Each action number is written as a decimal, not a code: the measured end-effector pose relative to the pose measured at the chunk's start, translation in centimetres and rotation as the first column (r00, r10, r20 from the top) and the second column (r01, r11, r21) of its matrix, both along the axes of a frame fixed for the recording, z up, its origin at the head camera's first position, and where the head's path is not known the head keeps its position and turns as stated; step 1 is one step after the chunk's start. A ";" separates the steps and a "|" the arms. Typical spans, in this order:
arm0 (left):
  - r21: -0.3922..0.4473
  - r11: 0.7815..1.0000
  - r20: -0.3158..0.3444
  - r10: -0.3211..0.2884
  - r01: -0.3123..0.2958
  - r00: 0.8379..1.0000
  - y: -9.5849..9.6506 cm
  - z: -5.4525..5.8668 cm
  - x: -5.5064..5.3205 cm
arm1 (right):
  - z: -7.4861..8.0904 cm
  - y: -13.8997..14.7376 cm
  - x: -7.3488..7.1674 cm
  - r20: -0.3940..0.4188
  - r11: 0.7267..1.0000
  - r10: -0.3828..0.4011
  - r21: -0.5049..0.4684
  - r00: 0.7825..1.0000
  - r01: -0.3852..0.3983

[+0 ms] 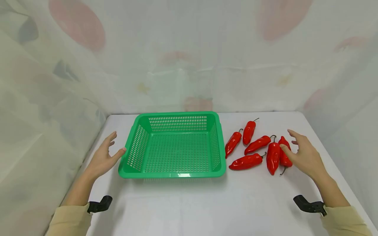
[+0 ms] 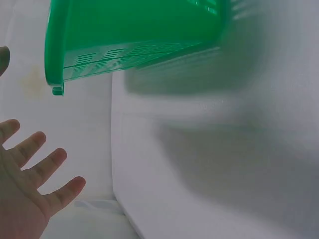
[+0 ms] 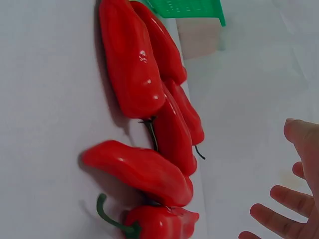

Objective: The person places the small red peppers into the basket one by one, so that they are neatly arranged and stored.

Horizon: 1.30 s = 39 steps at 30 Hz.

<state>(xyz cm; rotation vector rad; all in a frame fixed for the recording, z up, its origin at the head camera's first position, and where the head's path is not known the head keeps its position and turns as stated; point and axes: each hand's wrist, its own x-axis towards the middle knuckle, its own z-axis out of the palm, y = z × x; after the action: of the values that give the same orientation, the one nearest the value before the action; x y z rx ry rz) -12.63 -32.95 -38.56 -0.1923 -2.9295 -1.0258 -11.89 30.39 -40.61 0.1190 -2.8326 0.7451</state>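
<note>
A green plastic basket (image 1: pixel 177 174) with slotted walls stands on the white table, nothing inside it. My left hand (image 1: pixel 101 159) is at its left side, fingers spread, thumb close to the rim in the head view. In the left wrist view that hand (image 2: pixel 30 184) shows extended fingers with nothing in them. Several red peppers with green stems lie right of the basket, among them one long pepper (image 1: pixel 273 157) and another lower one (image 1: pixel 246 162). My right hand (image 1: pixel 305 157) hovers over the rightmost pepper (image 1: pixel 283 157), thumb and fingers apart, holding nothing.
The white table (image 1: pixel 183 206) ends at a pale, patterned curtain (image 1: pixel 183 65) behind, with more of it on both sides. Black straps with small camera mounts (image 1: pixel 100 204) sit at both wrists. In the right wrist view the peppers (image 3: pixel 134 59) lie close together.
</note>
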 end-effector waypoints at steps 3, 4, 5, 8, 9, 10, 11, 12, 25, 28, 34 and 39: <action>0.021 1.000 0.014 0.006 -0.006 1.000 -0.2 -0.3 0.1 | -0.4 -0.6 0.1 -0.019 1.000 -0.004 -0.024 1.000 0.004; 0.027 1.000 0.017 0.007 -0.008 1.000 -0.2 -0.3 0.1 | -0.6 -0.8 0.2 -0.025 0.999 -0.008 -0.032 1.000 0.007; 0.027 1.000 0.019 0.010 -0.010 1.000 -0.3 -0.4 0.2 | -0.7 -1.0 0.2 -0.030 0.999 -0.010 -0.040 0.999 0.009; 0.020 1.000 0.021 0.015 -0.015 1.000 -0.4 -0.7 0.2 | -1.1 -1.7 0.4 -0.035 0.998 -0.017 -0.060 0.999 0.015; 0.021 1.000 0.022 0.016 -0.017 1.000 -0.4 -0.8 0.2 | -1.3 -2.0 0.5 -0.032 0.998 -0.019 -0.066 0.999 0.017; 0.022 1.000 0.023 0.017 -0.018 1.000 -0.4 -0.8 0.2 | -1.4 -2.2 0.5 -0.025 0.997 -0.020 -0.074 0.999 0.018; 0.023 1.000 0.024 0.019 -0.020 1.000 -0.4 -0.9 0.2 | -1.6 -2.4 0.6 -0.018 0.997 -0.021 -0.081 1.000 0.020; 0.024 0.999 0.029 0.020 -0.021 0.999 -0.4 -1.0 0.2 | -1.7 -2.7 0.7 -0.011 0.996 -0.023 -0.089 1.000 0.022; -0.010 0.999 0.115 0.045 -0.044 0.992 -0.2 -2.1 -0.1 | -3.9 -5.1 1.8 0.095 0.976 -0.112 -0.176 0.989 0.127; -0.009 0.999 0.133 0.046 -0.045 0.990 -0.2 -2.2 -0.2 | -4.3 -5.5 2.0 0.112 0.972 -0.124 -0.186 0.986 0.143; 0.059 0.996 0.177 0.056 -0.067 0.983 -0.1 -2.1 -0.4 | -5.0 -6.1 2.4 0.142 0.970 -0.114 -0.199 0.983 0.141; 0.120 0.990 0.186 0.052 -0.075 0.981 0.1 -2.0 -0.7 | -5.1 -6.7 2.6 0.181 0.966 -0.129 -0.199 0.975 0.165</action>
<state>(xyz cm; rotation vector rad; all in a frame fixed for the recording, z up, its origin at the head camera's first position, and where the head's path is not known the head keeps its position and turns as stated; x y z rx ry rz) -13.37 -32.84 -40.58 -0.0003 -2.9925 -1.2789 -9.26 23.71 -45.69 -0.1952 -2.8509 1.0627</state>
